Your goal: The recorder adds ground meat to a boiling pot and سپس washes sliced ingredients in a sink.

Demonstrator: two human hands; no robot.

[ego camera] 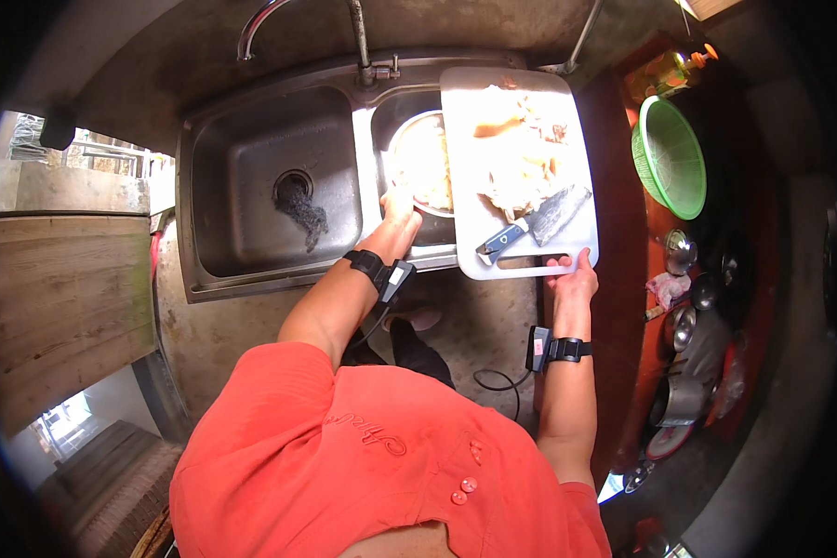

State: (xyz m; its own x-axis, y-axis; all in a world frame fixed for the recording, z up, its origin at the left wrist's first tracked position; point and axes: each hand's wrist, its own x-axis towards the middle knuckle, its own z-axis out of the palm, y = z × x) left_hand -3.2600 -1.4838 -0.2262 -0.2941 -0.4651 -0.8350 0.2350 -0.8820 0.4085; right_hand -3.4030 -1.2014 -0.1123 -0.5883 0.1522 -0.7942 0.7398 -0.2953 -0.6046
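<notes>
My left hand (400, 217) grips the near rim of a round bowl (424, 164) in the right basin; the bowl holds pale food and is partly covered by the board. With its thumb on top, my right hand (573, 273) holds the near right corner of a white plastic cutting board (469, 240), beside the handle slot. The board lies over the right part of the sink. Pieces of food (523, 160), washed out by bright light, are spread on it. A cleaver (554, 215) with a dark handle rests flat near the board's close end.
The left basin (240, 174) has a dark mesh-like clump at its drain. A faucet (251, 35) and a tap valve (383, 71) stand behind. On the red counter at right are a green plastic basket (669, 159), a pump bottle (659, 75), metal lids and a pot (680, 402).
</notes>
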